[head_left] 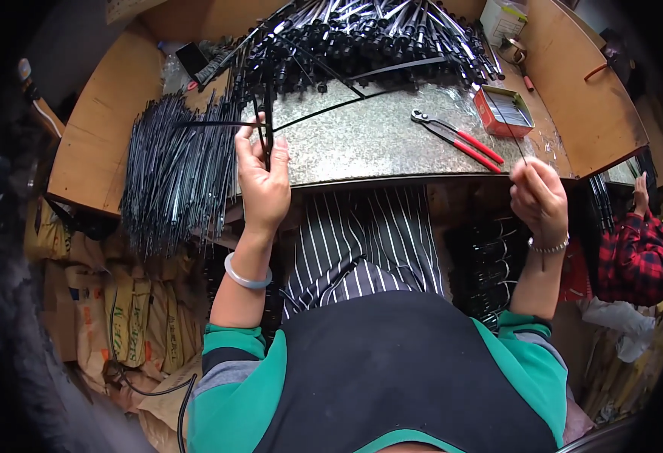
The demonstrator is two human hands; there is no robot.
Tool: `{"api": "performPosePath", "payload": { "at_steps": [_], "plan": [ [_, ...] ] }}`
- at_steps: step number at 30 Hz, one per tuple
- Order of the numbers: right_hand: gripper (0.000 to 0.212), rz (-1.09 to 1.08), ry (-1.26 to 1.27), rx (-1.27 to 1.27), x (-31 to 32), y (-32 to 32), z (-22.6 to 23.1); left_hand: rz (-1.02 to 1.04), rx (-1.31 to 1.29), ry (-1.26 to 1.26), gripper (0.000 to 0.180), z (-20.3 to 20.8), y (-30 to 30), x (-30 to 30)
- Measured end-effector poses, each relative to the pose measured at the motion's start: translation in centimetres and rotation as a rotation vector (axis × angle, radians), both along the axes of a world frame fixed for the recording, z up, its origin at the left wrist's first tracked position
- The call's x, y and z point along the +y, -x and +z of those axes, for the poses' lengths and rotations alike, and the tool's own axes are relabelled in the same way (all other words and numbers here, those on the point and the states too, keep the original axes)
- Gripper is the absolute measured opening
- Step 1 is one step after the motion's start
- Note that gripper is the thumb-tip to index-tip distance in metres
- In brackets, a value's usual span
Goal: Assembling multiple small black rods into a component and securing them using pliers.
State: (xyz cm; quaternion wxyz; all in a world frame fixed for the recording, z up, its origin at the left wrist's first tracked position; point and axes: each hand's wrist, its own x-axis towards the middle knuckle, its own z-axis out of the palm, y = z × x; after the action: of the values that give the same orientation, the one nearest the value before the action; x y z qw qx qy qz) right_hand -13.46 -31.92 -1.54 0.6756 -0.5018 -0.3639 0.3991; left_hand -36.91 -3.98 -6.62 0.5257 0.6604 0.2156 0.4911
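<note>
My left hand [265, 189] is closed round a black umbrella frame [269, 136], held upright at the front edge of the table. Thin arms of this frame spread to both sides, one reaching right over the tabletop. Over the table's right front edge, my right hand [537, 195] pinches a thin black rod [510, 124] between thumb and fingers. The rod slants up and left past a small red box [485, 113]. Between my hands lie pliers [460, 142] with red handles, touched by neither hand.
Many black and silver umbrella frames [361, 38] are heaped at the back. A thick bundle of thin black rods [180, 174] overhangs the left front edge. Wooden side boards [93, 128] flank the table [346, 151]. A person in a checked sleeve [637, 260] is at the far right.
</note>
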Motion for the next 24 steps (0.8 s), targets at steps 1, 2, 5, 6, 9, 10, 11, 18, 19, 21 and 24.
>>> {"api": "performPosePath", "payload": {
  "at_steps": [1,2,5,6,9,10,11,18,19,21,24],
  "plan": [
    [0.023,0.007,-0.008,-0.003,-0.8,0.2,-0.1,0.051,0.001,-0.039,0.030,0.1,0.3,0.7],
    [0.023,0.001,0.008,-0.014,-1.6,0.5,-0.3,0.096,-0.003,-0.016,0.027,0.5,0.8,1.1],
    [0.023,0.008,-0.027,0.039,-3.7,1.0,-0.9,0.208,-0.025,-0.062,0.020,1.8,2.0,2.6],
    [0.023,0.014,-0.070,0.108,-3.9,1.2,-0.9,0.154,-0.062,-0.028,0.019,2.6,2.3,2.6],
    [0.027,-0.185,0.043,-0.013,-2.0,3.4,-1.4,-0.212,-0.067,0.152,0.022,5.4,2.6,-0.1],
    [0.033,-0.141,0.024,-0.059,-1.3,3.2,-1.8,-0.366,-0.059,0.231,0.023,6.3,2.8,-1.2],
    [0.034,-0.190,-0.019,-0.129,-0.2,3.4,-2.3,-0.474,-0.050,0.241,0.025,7.0,2.5,-2.3],
    [0.039,-0.267,-0.219,-0.428,8.5,5.4,-2.8,-1.160,-0.073,0.646,0.032,7.0,1.2,-6.2],
    [0.040,-0.213,-0.232,-0.297,9.1,5.9,-2.5,-1.186,-0.078,0.697,0.032,6.8,1.0,-6.4],
    [0.042,-0.173,-0.215,-0.249,9.9,6.0,-2.4,-1.270,-0.095,0.769,0.032,6.4,1.0,-6.5],
    [0.046,0.037,-0.201,-0.032,10.2,6.1,-2.1,-1.350,-0.159,0.771,0.032,6.1,1.4,-6.9]
  ]
}}
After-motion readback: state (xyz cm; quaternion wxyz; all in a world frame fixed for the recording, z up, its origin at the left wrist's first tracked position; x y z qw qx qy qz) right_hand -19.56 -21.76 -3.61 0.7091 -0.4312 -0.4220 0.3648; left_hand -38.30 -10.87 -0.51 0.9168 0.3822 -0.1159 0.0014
